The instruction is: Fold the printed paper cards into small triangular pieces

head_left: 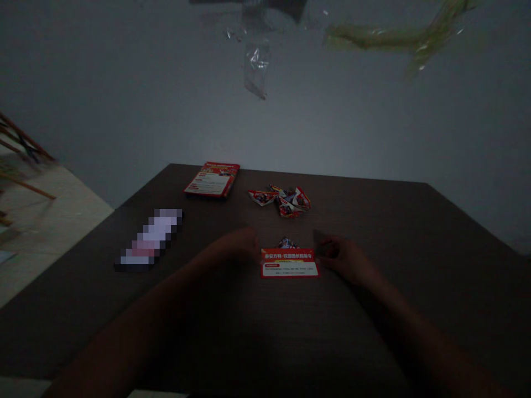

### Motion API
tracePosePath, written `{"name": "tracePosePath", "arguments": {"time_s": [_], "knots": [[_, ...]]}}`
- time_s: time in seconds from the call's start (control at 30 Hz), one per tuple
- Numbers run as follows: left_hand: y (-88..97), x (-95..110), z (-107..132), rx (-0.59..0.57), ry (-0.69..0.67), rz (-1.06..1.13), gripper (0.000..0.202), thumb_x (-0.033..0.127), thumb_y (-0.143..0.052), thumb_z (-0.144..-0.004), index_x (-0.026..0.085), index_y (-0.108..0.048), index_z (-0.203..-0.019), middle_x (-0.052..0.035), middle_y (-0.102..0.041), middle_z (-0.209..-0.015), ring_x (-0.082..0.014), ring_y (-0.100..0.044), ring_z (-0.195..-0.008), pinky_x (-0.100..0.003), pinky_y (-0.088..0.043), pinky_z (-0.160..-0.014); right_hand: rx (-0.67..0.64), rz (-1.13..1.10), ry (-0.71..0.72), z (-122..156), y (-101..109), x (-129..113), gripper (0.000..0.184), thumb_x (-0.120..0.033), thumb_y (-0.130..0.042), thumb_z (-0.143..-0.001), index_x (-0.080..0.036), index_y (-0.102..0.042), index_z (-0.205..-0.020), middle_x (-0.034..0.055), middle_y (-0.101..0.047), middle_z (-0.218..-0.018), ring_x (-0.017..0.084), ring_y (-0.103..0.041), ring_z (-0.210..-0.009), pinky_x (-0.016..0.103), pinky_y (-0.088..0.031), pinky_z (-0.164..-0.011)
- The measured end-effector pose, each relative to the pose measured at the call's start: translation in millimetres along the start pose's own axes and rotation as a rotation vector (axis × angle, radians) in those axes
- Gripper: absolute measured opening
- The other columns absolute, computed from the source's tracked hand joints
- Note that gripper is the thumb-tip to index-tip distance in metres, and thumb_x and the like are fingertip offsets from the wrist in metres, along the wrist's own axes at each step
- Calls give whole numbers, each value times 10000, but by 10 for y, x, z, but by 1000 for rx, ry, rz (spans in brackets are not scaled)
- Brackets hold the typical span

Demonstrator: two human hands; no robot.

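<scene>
A red and white printed leaflet (290,268), folded into a small rectangle, lies flat on the dark table in front of me. A small patterned peak (286,242) sticks up behind its top edge. My left hand (244,244) is curled at the leaflet's left edge; its fingertips are partly hidden in the dimness. At the right edge my right hand (344,258) is closed, thumb and fingers pinching a greyish flap (320,237) of the paper. Beyond them sit several folded paper pieces (286,202) in the same red and white print, clustered together.
A stack of flat red and white leaflets (212,179) rests at the table's back left. Nearer, on the left, lies a phone (151,240) with a blurred-out screen. The wooden table (394,221) meets a pale wall (332,121) with tape on it.
</scene>
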State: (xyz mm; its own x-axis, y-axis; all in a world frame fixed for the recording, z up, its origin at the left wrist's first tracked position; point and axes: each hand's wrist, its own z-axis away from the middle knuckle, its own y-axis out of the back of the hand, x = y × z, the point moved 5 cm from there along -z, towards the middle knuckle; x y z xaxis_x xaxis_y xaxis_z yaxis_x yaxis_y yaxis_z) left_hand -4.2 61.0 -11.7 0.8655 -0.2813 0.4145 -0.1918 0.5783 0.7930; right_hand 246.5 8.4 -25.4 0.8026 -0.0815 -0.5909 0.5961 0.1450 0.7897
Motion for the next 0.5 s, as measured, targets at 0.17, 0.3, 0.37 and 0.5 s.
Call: {"name": "tracePosePath", "arguments": {"time_s": [0.17, 0.3, 0.37, 0.5], "knots": [[-23, 25, 18, -99, -28, -21, 263, 413, -637, -600, 151, -653, -588, 19, -561, -517, -118, -485, -503, -206, -312, -460, -9, -17, 21, -4, -3, 8, 347, -288, -670, -669, -168, -601, -987, -1, -648, -697, 162, -611, -616, 246, -411, -520], [-20, -11, 17, -96, -27, -18, 266, 411, -637, -607, 146, -641, -593, 16, -555, -529, -120, -491, -521, -207, -318, -469, 1, -37, 38, -1, -12, 17, 339, -305, -672, -667, -173, -600, -971, 1, -647, -696, 167, -615, -625, 249, -419, -526], [-32, -43, -2, -112, -45, 15, 270, 415, -635, -615, 145, -644, -617, 21, -556, -539, -114, -492, -526, -202, -321, -471, 6, -48, 52, 12, -22, -3, 322, -313, -666, -674, -180, -602, -960, 4, -649, -711, 171, -617, -639, 253, -427, -539], [-48, -55, -59, -61, -111, 109, 324, 462, -611, -651, 140, -644, -669, 25, -565, -576, -109, -495, -543, -198, -318, -474, 3, -73, 78, 62, -45, -97, 291, -367, -626, -721, -189, -606, -950, 16, -659, -740, 174, -620, -648, 261, -437, -546]]}}
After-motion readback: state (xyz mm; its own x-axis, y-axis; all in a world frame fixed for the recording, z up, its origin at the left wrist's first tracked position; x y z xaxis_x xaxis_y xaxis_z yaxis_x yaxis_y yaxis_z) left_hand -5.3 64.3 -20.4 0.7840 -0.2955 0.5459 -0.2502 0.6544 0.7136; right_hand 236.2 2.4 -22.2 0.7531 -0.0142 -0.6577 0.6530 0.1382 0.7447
